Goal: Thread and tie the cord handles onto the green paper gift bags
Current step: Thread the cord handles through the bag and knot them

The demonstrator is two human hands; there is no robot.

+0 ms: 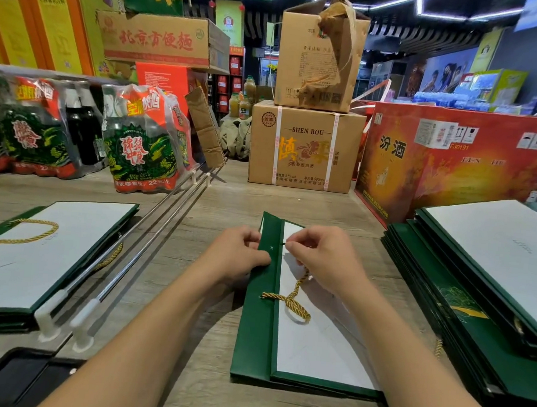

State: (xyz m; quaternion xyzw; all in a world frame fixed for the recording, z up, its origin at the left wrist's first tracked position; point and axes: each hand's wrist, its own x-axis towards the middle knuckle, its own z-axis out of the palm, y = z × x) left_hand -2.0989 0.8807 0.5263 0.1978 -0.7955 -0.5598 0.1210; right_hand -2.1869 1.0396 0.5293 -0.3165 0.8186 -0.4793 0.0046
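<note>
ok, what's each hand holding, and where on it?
Left hand grips the bag by its green fold beside the upper hole; right hand pinches the cord at its free end.

"SHEN ROU" marks the brown carton (306, 148); "汾酒" the red box (454, 165).

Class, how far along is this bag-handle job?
Done: the left flat green paper bag carries a gold twisted cord loop. In hand: on the middle bag, the right hand pinches its half-threaded cord near the upper hole; the left hand grips the bag. Left: the right-side green stack.
</note>
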